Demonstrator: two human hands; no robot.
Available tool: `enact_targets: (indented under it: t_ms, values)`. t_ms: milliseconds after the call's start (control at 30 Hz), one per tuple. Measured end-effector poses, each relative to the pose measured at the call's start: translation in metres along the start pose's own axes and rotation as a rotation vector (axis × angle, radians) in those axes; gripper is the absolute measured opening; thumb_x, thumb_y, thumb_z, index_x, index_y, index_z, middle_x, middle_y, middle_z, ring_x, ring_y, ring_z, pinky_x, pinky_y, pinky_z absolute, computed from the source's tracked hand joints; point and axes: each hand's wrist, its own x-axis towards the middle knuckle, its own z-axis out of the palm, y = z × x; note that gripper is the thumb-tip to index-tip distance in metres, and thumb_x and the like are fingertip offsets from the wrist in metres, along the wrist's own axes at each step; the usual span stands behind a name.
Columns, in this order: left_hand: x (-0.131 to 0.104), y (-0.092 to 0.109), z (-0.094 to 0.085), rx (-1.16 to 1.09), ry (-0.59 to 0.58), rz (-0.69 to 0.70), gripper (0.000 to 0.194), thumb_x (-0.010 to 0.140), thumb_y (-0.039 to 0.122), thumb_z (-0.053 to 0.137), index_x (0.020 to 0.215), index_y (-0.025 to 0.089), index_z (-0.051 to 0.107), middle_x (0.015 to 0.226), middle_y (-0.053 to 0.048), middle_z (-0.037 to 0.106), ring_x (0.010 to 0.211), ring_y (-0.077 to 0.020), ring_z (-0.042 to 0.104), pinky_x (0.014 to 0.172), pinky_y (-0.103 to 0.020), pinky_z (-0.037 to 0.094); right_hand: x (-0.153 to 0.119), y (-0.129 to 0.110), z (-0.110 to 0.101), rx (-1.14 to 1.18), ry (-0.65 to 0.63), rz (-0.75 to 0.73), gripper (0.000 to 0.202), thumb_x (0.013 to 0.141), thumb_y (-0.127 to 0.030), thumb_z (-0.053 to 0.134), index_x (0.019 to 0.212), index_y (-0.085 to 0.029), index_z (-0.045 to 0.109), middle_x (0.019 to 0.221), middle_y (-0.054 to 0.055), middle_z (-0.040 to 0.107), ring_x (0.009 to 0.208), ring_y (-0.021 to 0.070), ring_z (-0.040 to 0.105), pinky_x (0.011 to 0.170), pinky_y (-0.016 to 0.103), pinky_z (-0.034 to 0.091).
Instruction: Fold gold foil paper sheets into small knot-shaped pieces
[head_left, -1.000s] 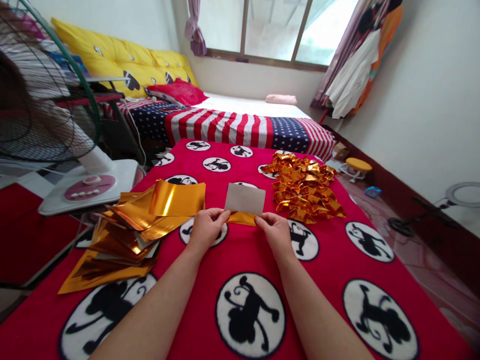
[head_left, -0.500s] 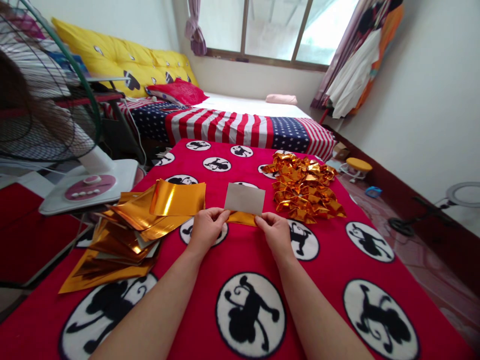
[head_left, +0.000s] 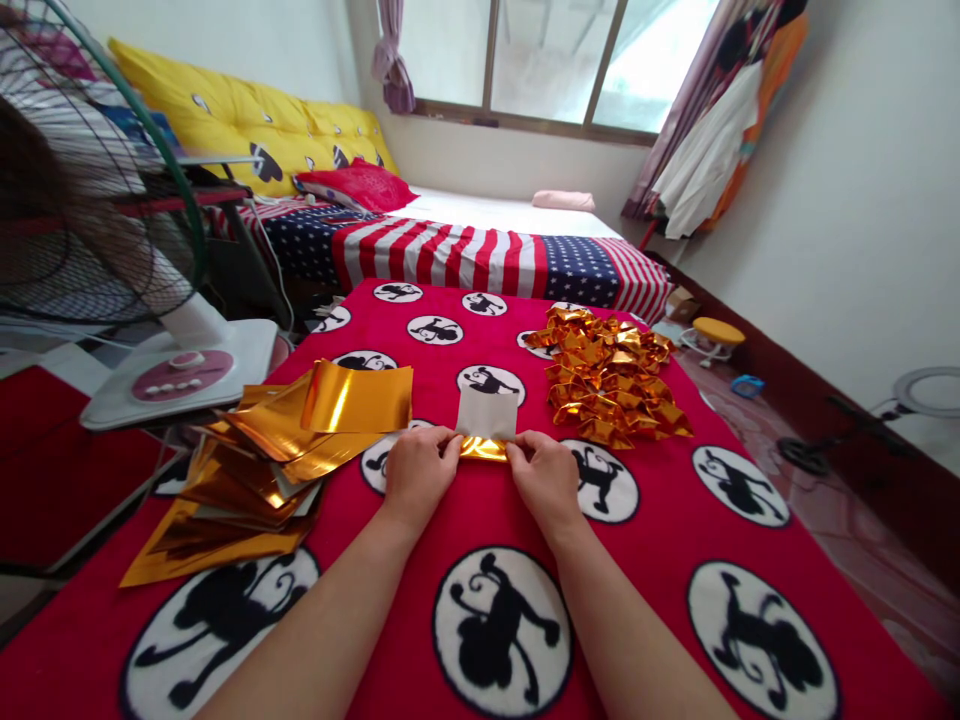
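Note:
A sheet of gold foil paper (head_left: 487, 412) lies between my hands, its pale grey back facing up and its near edge turned over to show a shiny gold strip. My left hand (head_left: 421, 468) is closed, pinching the left end of that strip between thumb and fingers. At the right end, my right hand (head_left: 546, 472) pinches the strip in the same way. To the left lies a loose stack of flat gold foil sheets (head_left: 259, 480). A heap of folded gold foil pieces (head_left: 609, 375) sits on the right.
Everything rests on a red cloth (head_left: 375, 640) with black-and-white monkey circles. A white-based fan (head_left: 180, 370) stands at the left edge. Beyond is a bed (head_left: 450, 250) with a flag-patterned cover. A yellow stool (head_left: 718, 330) is on the floor at right.
The sheet's near edge has been folded over further, so less grey shows and the gold strip is brighter. Both hands have shifted slightly toward me.

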Motion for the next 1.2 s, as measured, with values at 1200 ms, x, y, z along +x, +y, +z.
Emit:
enact_targets:
  t_ms: [1200]
  values:
    - [0.0061,0.0059,-0.0048,0.023,-0.196,-0.036,0.021,0.081,0.04,0.061,0.09,0.027,0.075,0.092,-0.003,0.067,0.083,-0.0196,0.064,0.068,-0.028,0.042,-0.0051,-0.0082,0.0036,-0.099,-0.056,-0.176,0.024,0.086,-0.012,0.048,0.078,-0.023,0.068,0.088,0.001,0.06,0.075,0.0134,0.059,0.058,0.026,0.031]
